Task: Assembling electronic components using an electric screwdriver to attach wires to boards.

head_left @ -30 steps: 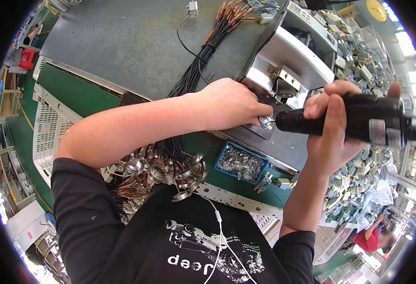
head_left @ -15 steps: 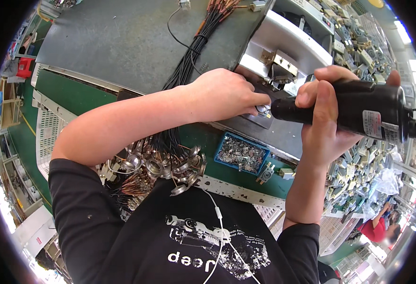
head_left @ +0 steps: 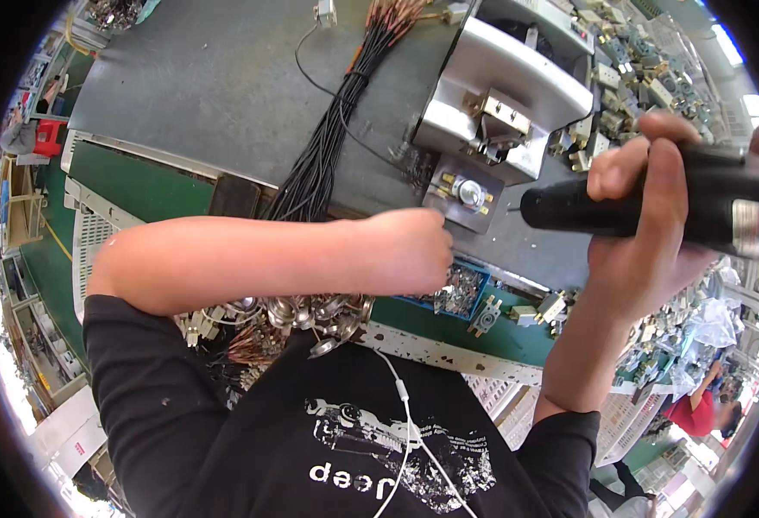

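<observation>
Now left hand (head_left: 410, 250) withdrawn to screw tray (head_left: 457, 289).

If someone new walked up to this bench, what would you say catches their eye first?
Probably the black electric screwdriver gripped in the right hand at the right, its tip aimed at a small part on a metal fixture plate. Next, the left hand over a blue tray of small metal parts, and the bundle of black wires behind.
</observation>
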`<state>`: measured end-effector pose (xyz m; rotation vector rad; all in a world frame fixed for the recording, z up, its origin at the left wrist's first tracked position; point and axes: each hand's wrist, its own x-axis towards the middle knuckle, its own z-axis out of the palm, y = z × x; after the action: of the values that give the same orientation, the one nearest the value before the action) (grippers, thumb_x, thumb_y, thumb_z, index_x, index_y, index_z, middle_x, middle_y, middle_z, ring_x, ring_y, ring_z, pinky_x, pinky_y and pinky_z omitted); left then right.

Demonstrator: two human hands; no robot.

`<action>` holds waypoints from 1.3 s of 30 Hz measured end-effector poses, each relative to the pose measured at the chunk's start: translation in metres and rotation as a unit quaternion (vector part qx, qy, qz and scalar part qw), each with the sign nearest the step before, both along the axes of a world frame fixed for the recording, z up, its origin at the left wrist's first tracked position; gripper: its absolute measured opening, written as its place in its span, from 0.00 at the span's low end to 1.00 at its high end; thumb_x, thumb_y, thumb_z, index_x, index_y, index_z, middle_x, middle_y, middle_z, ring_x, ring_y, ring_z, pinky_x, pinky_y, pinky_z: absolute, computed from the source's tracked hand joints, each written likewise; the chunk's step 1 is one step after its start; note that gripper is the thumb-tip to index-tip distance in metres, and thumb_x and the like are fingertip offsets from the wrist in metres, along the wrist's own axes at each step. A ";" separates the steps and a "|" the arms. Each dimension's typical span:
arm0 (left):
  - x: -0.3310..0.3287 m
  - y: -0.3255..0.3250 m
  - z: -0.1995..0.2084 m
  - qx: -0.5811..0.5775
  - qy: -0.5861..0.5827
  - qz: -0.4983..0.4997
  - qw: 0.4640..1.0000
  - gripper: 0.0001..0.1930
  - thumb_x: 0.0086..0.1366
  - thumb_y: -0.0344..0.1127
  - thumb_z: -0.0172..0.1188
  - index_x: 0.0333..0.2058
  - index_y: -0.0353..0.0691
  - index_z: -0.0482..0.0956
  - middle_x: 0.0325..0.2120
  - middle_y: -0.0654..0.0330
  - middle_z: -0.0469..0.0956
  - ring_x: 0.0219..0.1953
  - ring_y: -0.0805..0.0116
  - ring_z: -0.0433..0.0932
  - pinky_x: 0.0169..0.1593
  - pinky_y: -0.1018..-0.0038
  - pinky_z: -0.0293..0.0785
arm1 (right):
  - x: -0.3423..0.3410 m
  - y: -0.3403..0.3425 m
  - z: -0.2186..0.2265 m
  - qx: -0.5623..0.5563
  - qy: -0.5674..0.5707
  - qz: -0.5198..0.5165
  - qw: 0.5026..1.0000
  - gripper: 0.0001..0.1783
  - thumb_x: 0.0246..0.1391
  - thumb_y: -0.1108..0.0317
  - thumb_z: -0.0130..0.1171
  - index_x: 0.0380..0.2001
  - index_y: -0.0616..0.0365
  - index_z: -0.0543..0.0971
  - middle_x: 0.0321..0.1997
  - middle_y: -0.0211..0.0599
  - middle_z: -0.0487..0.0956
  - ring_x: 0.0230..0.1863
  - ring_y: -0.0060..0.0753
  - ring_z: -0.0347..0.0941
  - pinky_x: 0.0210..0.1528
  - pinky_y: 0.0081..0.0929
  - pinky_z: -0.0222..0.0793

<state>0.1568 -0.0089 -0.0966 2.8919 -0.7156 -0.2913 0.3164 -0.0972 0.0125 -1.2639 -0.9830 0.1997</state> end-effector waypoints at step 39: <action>-0.010 0.023 0.017 -0.297 -0.071 0.089 0.948 0.06 0.62 0.34 0.59 0.37 0.42 0.80 0.31 0.58 0.78 0.39 0.56 0.80 0.44 0.60 0.76 | -0.004 0.055 0.002 0.088 -0.007 0.083 0.993 0.49 0.61 0.83 0.56 0.75 0.51 0.39 0.41 0.50 0.80 0.23 0.27 0.74 0.30 0.25 0.75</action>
<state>0.1468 0.0136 -0.0800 2.3848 -0.4519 0.1392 0.3128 -0.0420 0.0148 -1.0255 -1.0936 0.2290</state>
